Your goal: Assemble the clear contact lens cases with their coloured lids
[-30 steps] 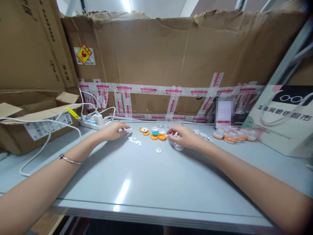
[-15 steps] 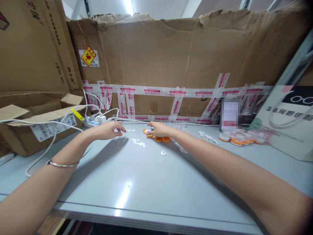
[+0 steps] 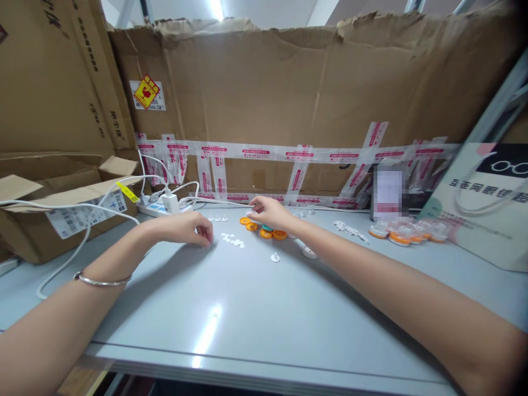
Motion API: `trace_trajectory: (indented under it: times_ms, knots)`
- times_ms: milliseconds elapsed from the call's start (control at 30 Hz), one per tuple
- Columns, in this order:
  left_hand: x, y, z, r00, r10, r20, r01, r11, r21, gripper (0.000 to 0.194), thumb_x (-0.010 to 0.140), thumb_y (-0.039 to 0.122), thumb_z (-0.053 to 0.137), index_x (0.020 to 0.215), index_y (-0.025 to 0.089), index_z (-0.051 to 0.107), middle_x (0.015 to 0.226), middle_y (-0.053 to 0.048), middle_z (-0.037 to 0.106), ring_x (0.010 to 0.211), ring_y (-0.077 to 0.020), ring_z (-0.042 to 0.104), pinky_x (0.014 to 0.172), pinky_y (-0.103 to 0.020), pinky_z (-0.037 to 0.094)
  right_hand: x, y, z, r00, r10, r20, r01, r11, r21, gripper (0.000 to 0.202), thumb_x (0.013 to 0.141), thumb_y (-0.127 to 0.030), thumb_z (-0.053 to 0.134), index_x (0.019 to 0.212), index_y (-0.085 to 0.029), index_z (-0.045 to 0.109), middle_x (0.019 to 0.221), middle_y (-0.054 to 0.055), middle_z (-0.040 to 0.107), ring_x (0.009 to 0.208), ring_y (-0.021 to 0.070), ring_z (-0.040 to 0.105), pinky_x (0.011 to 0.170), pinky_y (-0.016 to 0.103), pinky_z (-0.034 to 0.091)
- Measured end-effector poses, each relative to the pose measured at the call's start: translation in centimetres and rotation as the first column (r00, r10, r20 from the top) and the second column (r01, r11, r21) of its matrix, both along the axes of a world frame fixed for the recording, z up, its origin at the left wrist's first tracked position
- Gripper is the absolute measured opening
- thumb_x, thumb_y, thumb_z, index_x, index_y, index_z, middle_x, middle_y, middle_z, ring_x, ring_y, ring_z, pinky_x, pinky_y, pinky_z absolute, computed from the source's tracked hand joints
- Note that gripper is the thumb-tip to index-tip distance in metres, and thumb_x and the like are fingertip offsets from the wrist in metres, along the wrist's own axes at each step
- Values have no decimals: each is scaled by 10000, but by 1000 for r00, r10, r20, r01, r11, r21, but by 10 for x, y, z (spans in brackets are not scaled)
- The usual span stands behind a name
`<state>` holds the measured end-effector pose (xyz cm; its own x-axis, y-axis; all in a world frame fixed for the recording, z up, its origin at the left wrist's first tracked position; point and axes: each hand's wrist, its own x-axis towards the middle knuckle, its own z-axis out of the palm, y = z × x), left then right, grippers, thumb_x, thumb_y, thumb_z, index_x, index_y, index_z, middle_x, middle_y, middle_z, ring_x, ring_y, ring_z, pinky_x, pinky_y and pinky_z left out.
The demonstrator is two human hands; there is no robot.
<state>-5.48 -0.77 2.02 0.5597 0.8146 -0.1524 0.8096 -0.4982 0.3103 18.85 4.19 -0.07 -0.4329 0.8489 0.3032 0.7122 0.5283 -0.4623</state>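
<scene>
Above a group of orange ring-shaped parts [image 3: 266, 234], my right hand [image 3: 270, 213] pinches a small whitish part [image 3: 248, 212], mostly covered by the fingertips. A teal part [image 3: 267, 227] shows partly beneath this hand. My left hand [image 3: 193, 228] is closed low over the table, fingers curled toward the thumb; whatever is in them is hidden. Close to its fingertips lie several small white discs [image 3: 233, 241]. Behind these stand white pegged discs [image 3: 218, 219] in a row. Another white pegged disc [image 3: 275, 257] sits nearer me.
To the right are small white pieces [image 3: 350, 231], clear-topped orange parts [image 3: 400, 234], a phone [image 3: 388, 192] and a paper bag [image 3: 490, 214]. A power strip [image 3: 154, 209] with white cables and an open carton [image 3: 37, 236] occupy the left. Large cardboard [image 3: 256, 93] walls the back.
My left hand has come nearer and lower, its fingers curling in. My right hand has risen off the orange rings with the whitish part, uncovering more of them and the teal part.
</scene>
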Motion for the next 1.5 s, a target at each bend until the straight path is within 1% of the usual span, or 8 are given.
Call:
trace_trajectory:
  times_ms: [167,333,500,933,1067,1167,1267,1500]
  knots:
    - [4,3,-8,999,-29,24,29,999,-15,168,683,303,590,788,191,658,783,-15,657,734,-143,582,642,-202,414,38,-55,12,975,152,-160,-170,980,-104,268,733,-271,590,977,-190,515,986,54,630,869,144,598,790,286,477]
    - [3,5,-11,999,-25,29,26,1000,-6,159,677,299,584,760,185,657,764,-18,657,725,-147,587,639,-207,412,61,-86,-1,964,183,-191,-211,968,-133,290,704,-223,610,973,-207,503,1031,60,598,884,158,585,830,337,482]
    - [3,6,-10,999,-27,32,28,1000,-7,154,677,293,578,741,196,678,731,-9,671,696,-142,597,615,-195,411,62,-86,-16,949,225,-221,-264,951,-163,310,706,-230,613,988,-204,488,992,51,587,891,148,577,857,342,482]
    - [4,7,-9,998,-21,-52,25,996,90,198,652,174,516,750,195,687,726,6,680,669,-122,594,613,-178,411,61,-86,-26,941,194,-279,-259,940,-223,318,686,-237,647,964,-192,498,962,46,601,884,142,591,866,350,476]
    - [29,-6,-9,991,-82,108,54,969,243,164,703,212,534,787,191,673,758,9,674,691,-115,587,628,-183,411,53,-89,-29,918,171,-357,-276,922,-270,301,671,-224,666,923,-184,507,946,43,602,877,141,600,864,343,485]
    - [59,-21,-16,941,-226,251,123,922,367,147,746,176,523,823,175,647,814,-6,669,732,-111,586,672,-194,415,47,-92,-31,900,182,-396,-296,922,-250,271,672,-205,663,896,-186,512,926,33,603,868,140,606,862,344,489]
    - [81,-30,-28,889,-369,271,222,865,450,123,778,146,510,810,168,627,799,-9,657,717,-104,580,679,-203,411,46,-93,-31,890,191,-413,-302,927,-222,259,675,-189,655,894,-188,514,918,27,600,865,139,609,855,343,495]
    - [89,-30,-40,869,-409,278,220,823,523,109,811,160,506,841,170,611,788,-9,655,729,-112,580,726,-237,413,48,-93,-32,900,211,-381,-301,934,-194,246,689,-181,641,905,-188,522,926,30,609,870,142,611,844,336,499]
